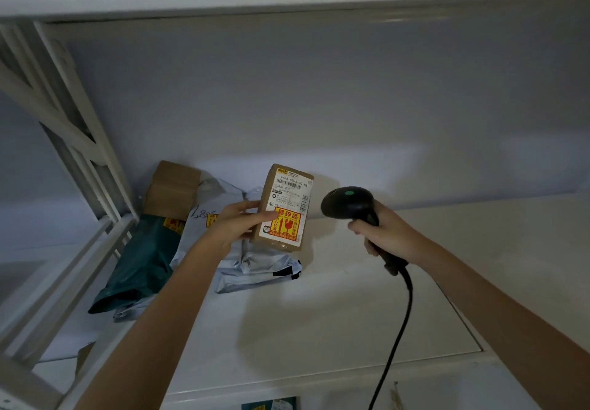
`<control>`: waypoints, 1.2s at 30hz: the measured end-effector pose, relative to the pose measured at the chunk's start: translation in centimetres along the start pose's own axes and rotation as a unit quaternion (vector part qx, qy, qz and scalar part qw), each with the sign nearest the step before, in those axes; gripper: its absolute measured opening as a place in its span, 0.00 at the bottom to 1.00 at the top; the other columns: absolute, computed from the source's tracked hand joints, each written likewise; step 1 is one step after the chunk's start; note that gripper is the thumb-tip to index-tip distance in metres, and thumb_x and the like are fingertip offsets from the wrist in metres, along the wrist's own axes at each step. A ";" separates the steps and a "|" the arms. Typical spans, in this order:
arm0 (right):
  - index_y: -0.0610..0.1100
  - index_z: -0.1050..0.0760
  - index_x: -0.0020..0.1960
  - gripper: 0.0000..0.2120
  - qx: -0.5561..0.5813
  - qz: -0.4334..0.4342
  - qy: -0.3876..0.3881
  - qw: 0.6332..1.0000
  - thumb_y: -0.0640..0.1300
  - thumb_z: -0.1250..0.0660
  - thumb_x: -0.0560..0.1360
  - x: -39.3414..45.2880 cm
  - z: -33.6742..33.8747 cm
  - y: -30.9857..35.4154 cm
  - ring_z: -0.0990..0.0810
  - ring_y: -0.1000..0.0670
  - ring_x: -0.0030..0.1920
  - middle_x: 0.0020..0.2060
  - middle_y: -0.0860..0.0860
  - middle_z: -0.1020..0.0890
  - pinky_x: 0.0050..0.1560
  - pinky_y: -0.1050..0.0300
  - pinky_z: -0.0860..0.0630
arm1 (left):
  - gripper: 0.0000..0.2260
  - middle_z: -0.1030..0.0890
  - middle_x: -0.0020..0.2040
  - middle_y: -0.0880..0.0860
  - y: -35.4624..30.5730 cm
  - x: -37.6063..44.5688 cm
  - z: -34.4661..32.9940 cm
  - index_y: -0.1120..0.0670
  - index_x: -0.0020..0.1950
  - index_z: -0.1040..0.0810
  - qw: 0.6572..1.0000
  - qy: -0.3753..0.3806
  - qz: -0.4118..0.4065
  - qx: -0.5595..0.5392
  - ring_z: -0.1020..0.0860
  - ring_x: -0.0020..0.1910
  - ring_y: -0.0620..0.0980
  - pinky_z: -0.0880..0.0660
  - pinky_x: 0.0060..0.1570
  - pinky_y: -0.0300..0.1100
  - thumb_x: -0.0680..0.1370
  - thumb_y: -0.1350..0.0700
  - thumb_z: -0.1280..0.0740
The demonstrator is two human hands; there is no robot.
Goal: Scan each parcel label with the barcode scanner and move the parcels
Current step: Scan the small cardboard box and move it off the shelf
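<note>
Small brown parcel [282, 208] held up for scanning, above the shelf [351, 298].

The left hand [238, 223] pinches its left edge, tilting the label [285, 210] toward the barcode scanner [349, 205], which the right hand [381, 235] clasps closed around the grip, aimed leftward; the trigger finger seems hidden. Behind lie a grey mailer [255, 266], a green mailer [140, 259] and another box [170, 189], likely awaiting their turn.

The scanner cable [400, 330] is cut off by the bottom edge. The small print on the parcel label [289, 200] is illegible. The left hand [238, 223] hides part of the grey mailer [255, 266]. A teal item [271, 405] at the bottom edge is cropped.
</note>
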State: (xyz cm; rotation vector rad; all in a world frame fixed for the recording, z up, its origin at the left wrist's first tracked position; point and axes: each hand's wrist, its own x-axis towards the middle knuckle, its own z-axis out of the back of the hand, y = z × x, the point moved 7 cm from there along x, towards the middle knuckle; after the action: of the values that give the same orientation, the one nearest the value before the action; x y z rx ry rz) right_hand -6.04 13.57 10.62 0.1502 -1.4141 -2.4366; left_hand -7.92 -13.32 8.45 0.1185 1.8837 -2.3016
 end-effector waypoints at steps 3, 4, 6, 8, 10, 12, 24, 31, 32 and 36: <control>0.42 0.32 0.53 0.12 0.132 -0.112 -0.077 0.982 0.48 0.37 0.74 1.5 -0.1 -3.5 0.25 0.50 0.25 0.32 0.47 0.26 0.26 0.57 0.28 | 0.25 0.16 0.49 0.55 0.7 -0.2 -0.1 0.56 0.64 0.25 1.000 -0.010 0.016 -0.024 0.18 0.50 0.54 0.22 0.52 0.48 0.69 0.53 0.25; 0.41 0.33 0.54 0.14 0.162 -0.153 -0.094 0.970 0.48 0.37 0.74 1.8 -0.5 -4.8 0.25 0.50 0.26 0.32 0.47 0.27 0.26 0.58 0.27 | 0.25 0.16 0.50 0.56 0.9 -0.3 -0.3 0.57 0.64 0.25 0.999 -0.008 0.021 -0.030 0.18 0.51 0.54 0.22 0.52 0.48 0.70 0.52 0.25; 0.42 0.37 0.58 0.16 0.189 -0.221 -0.095 0.952 0.49 0.37 0.76 2.3 -2.0 -7.1 0.25 0.48 0.31 0.35 0.45 0.27 0.25 0.57 0.27 | 0.24 0.16 0.51 0.56 1.3 -0.6 -0.8 0.58 0.64 0.25 0.999 0.001 0.028 -0.042 0.18 0.50 0.54 0.22 0.52 0.48 0.70 0.52 0.26; 0.42 0.39 0.59 0.16 0.197 -0.265 -0.088 0.940 0.48 0.39 0.77 2.8 -3.8 -9.0 0.26 0.47 0.33 0.37 0.44 0.27 0.27 0.55 0.27 | 0.24 0.16 0.52 0.57 1.6 -0.8 -1.5 0.59 0.63 0.25 0.998 0.008 0.036 -0.060 0.18 0.51 0.55 0.22 0.51 0.48 0.71 0.51 0.27; 0.40 0.37 0.54 0.12 0.170 -0.291 -0.092 0.937 0.47 0.39 0.77 2.9 -5.3 -10.5 0.28 0.47 0.33 0.35 0.44 0.28 0.29 0.53 0.25 | 0.23 0.16 0.53 0.58 2.0 -1.0 -2.1 0.60 0.63 0.25 0.996 0.008 0.046 -0.080 0.18 0.52 0.56 0.22 0.50 0.48 0.71 0.52 0.27; 0.39 0.35 0.50 0.10 0.150 -0.306 -0.098 0.935 0.46 0.40 0.78 2.8 -6.5 -11.6 0.28 0.47 0.33 0.34 0.44 0.29 0.33 0.50 0.24 | 0.22 0.16 0.52 0.58 2.4 -1.3 -2.8 0.60 0.61 0.24 0.995 0.008 0.054 -0.079 0.18 0.51 0.56 0.21 0.48 0.47 0.71 0.51 0.27; 0.40 0.29 0.35 0.16 0.048 -0.295 -0.109 0.948 0.50 0.40 0.76 2.7 -8.2 -14.9 0.27 0.48 0.29 0.29 0.47 0.27 0.31 0.58 0.34 | 0.16 0.14 0.42 0.51 4.1 -3.9 -5.0 0.56 0.52 0.19 0.994 -0.039 0.086 -0.060 0.16 0.40 0.48 0.23 0.34 0.38 0.70 0.48 0.26; 0.34 0.39 0.68 0.33 -0.167 -0.306 -0.115 0.930 0.58 0.38 0.74 0.9 -7.0 -11.7 0.34 0.39 0.66 0.66 0.39 0.34 0.65 0.48 0.33 | 0.11 0.15 0.43 0.53 4.7 -6.3 -4.1 0.55 0.47 0.19 0.984 -0.083 0.091 -0.131 0.17 0.42 0.51 0.21 0.31 0.39 0.72 0.48 0.28; 0.34 0.40 0.69 0.34 -0.180 -0.251 -0.146 0.940 0.56 0.37 0.74 0.5 -6.7 -9.8 0.38 0.39 0.69 0.69 0.38 0.39 0.68 0.47 0.36 | 0.11 0.15 0.43 0.54 4.8 -6.8 -3.9 0.55 0.47 0.19 0.982 -0.087 0.091 -0.140 0.17 0.41 0.51 0.21 0.31 0.40 0.72 0.48 0.28; 0.42 0.41 0.74 0.28 0.075 -0.035 -0.101 0.991 0.43 0.38 0.76 -2.1 -8.1 -2.2 0.35 0.52 0.70 0.73 0.47 0.38 0.65 0.63 0.37 | 0.16 0.16 0.46 0.56 4.6 -8.6 -2.9 0.58 0.53 0.22 0.978 -0.102 0.077 -0.165 0.18 0.43 0.53 0.20 0.36 0.44 0.72 0.48 0.28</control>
State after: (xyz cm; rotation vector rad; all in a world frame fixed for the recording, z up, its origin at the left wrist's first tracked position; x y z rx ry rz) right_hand -2.55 8.51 4.53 -0.0133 -1.7083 -2.4577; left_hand 1.21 -10.73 4.86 -0.0129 2.0367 -1.7979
